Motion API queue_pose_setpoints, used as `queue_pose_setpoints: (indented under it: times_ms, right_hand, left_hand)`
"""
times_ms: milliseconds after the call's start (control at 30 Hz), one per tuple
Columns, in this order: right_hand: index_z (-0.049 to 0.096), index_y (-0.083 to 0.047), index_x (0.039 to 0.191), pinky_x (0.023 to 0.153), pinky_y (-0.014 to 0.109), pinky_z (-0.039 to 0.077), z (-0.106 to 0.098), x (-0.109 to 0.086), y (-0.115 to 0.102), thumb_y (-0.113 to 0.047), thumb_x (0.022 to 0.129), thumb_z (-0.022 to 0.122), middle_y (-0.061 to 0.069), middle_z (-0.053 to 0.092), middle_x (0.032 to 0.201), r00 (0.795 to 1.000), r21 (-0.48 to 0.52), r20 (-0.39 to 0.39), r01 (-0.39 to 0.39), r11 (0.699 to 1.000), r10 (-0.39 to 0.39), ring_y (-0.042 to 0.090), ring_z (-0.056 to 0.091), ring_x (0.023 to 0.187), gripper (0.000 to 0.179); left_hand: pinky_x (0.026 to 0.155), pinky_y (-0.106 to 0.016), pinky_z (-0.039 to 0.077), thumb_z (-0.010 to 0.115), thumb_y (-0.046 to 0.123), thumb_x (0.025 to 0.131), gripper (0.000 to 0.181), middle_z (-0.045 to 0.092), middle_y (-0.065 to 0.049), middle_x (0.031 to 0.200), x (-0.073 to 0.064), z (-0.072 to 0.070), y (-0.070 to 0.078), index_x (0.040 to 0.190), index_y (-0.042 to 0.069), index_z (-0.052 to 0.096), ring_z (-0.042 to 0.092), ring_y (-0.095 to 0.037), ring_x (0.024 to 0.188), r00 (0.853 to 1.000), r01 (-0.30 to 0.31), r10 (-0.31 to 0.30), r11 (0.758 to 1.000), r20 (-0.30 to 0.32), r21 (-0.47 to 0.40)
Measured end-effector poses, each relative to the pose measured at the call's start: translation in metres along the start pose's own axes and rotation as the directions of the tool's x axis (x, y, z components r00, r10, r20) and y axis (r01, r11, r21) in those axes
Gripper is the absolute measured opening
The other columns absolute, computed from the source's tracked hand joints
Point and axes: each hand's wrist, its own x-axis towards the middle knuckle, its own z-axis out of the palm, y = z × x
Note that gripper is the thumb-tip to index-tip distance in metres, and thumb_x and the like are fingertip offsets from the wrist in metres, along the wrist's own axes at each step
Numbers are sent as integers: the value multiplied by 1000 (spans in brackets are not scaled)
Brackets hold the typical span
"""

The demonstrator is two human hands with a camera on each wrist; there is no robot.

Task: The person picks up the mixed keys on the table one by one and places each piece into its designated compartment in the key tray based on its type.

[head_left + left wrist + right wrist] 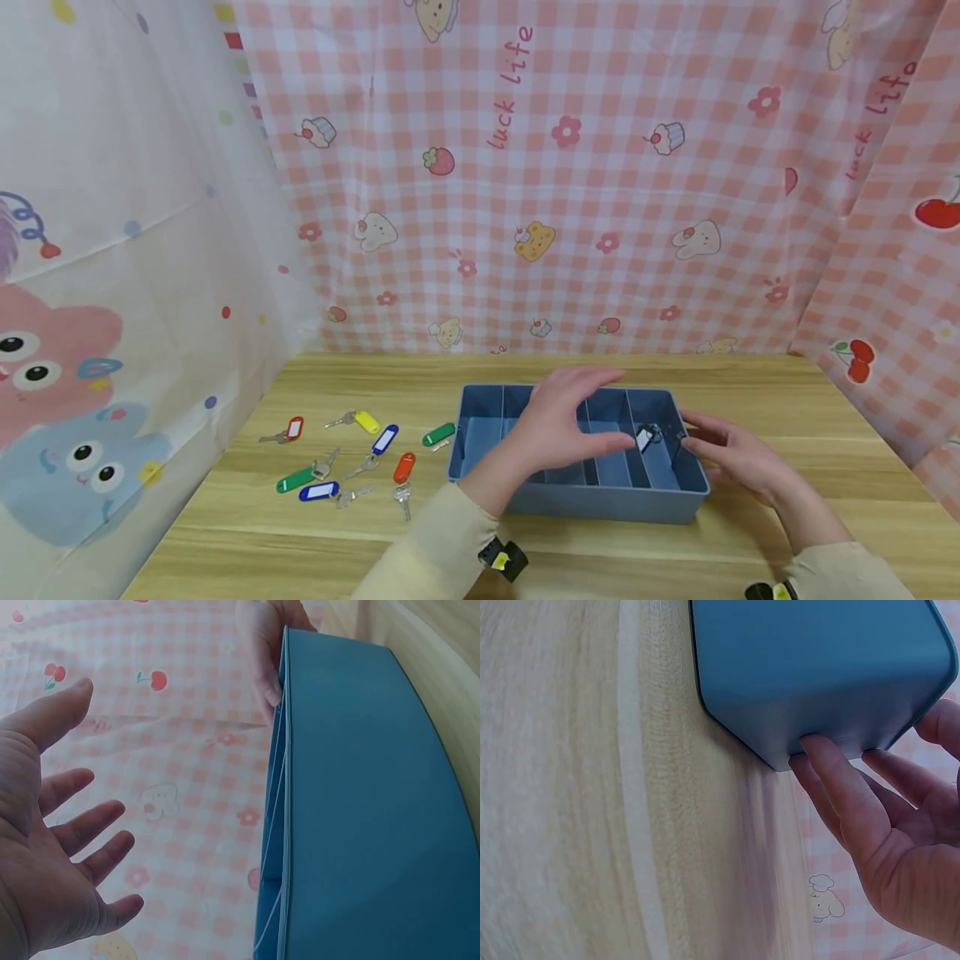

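Observation:
A blue-grey divided storage box (600,502) stands on the table, split by thin upright dividers. In its right-hand compartment lies a dark-rimmed key tag (644,439) with a white label; what is attached to it is unclear. Over the middle of the box hovers my left hand (558,421), fingers spread and thumb apart, with nothing in it. My right hand (738,454) holds the box's right end. In the right wrist view its fingers (832,769) lie against the outer end wall, and the thumb reaches the rim, its tip hidden.
Keys with coloured tags lie scattered left of the box: red (295,428), yellow (367,422), green (296,479), blue (319,491), orange-red (404,467). Another green tag (438,433) lies close to the box's left wall. Patterned cloth (562,192) hangs behind the wooden table (247,533).

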Motion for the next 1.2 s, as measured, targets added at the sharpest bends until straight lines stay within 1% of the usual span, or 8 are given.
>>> queue_pose_setpoints:
  times_ms: [133, 267, 500, 700, 800, 967, 1067, 1200]
  right_hand:
    - [16, 15, 150, 86, 41, 55, 0, 0, 1, -12, 102, 55, 44, 29, 144, 1000, 3, -1, 5, 1000, -5, 24, 57, 113, 67]
    - [17, 15, 150, 86, 41, 55, 0, 0, 0, -13, 102, 55, 44, 29, 144, 1000, -4, 0, 5, 1000, -5, 23, 57, 113, 67]
    - [17, 15, 150, 86, 42, 55, -1, 0, 0, -14, 103, 55, 43, 29, 144, 1000, -14, 1, 3, 1000, -3, 24, 57, 113, 67]
    - [18, 14, 150, 86, 41, 55, -1, -1, -1, -15, 102, 56, 43, 30, 144, 1000, -32, -9, 0, 999, 0, 26, 57, 114, 67]
    - [19, 14, 150, 86, 42, 55, -1, -1, -1, -17, 102, 56, 42, 30, 144, 1000, -50, -14, -8, 999, 7, 29, 55, 117, 68]
    - [19, 12, 151, 87, 44, 54, 0, -1, -2, -19, 102, 57, 41, 29, 146, 999, -54, -21, -33, 998, 32, 36, 50, 123, 69]
    - [19, 12, 151, 88, 45, 54, 0, -2, -2, -19, 103, 56, 42, 28, 146, 999, -56, -14, -30, 998, 29, 40, 48, 125, 69]
    - [18, 12, 151, 88, 44, 54, -1, -2, -3, -18, 103, 56, 42, 27, 147, 999, -51, -17, -37, 998, 36, 40, 48, 125, 68]
  left_hand:
    - [115, -48, 24, 77, 43, 85, 71, 47, 7, 148, -7, -6, -6, 147, 24, 48, 37, -15, 138, 1000, -1, 1, 1000, -14, -19]
    - [114, -51, 25, 78, 40, 84, 71, 47, 5, 148, -15, -13, -12, 147, 23, 49, 37, -17, 139, 999, 18, -20, 998, -34, -61]
    - [111, -53, 30, 79, 37, 84, 70, 48, 4, 147, -28, -23, -25, 146, 23, 50, 39, -19, 137, 995, 54, -62, 993, -81, -103]
    - [106, -54, 36, 80, 32, 85, 67, 51, -1, 145, -41, -33, -36, 144, 19, 52, 41, -25, 135, 987, 74, -94, 986, -133, -148]
    - [105, -54, 37, 80, 30, 85, 66, 52, -1, 143, -48, -38, -43, 143, 18, 53, 41, -25, 134, 983, 78, -101, 986, -156, -146]
    - [104, -55, 38, 80, 29, 85, 65, 52, -1, 144, -61, -45, -56, 143, 19, 53, 42, -25, 133, 974, 111, -135, 984, -183, -138]
    - [104, -56, 38, 80, 29, 85, 64, 53, -1, 143, -67, -50, -63, 142, 19, 54, 43, -25, 133, 968, 130, -156, 982, -197, -138]
    - [105, -55, 37, 81, 31, 84, 64, 54, 0, 142, -76, -56, -68, 142, 20, 55, 43, -25, 134, 959, 171, -195, 977, -204, -130]
